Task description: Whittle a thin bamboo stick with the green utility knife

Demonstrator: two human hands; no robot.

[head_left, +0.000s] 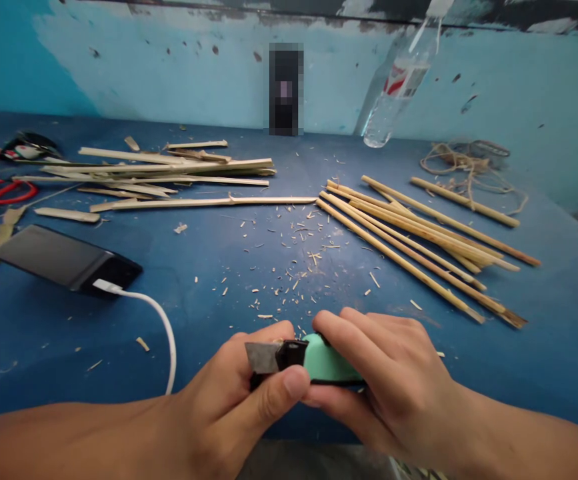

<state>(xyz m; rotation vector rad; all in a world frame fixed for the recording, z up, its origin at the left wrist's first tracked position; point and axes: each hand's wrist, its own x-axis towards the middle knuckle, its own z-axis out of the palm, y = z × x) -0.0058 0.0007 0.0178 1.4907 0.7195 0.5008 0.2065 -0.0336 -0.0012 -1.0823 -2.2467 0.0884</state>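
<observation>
A utility knife with a mint-green handle [329, 361] and a black front end is held between my two hands, above the table's near edge. Its short, wide blade [263, 358] points to the left. My right hand [401, 373] is closed around the green handle, fingers on top and thumb below. My left hand [229, 400] is closed at the black front end, with its thumb against the knife just beside the blade. The left fingers behind the blade are partly hidden. Thin shavings [313, 257] lie scattered on the table beyond my hands.
Round, peeled sticks [409, 233] lie at the right; split strips [169, 170] are at the back left. A phone [63, 257] with a white cable [166, 327], red-handled scissors [13, 192], a water bottle [393, 100] and string [469, 167] surround the blue table [209, 247].
</observation>
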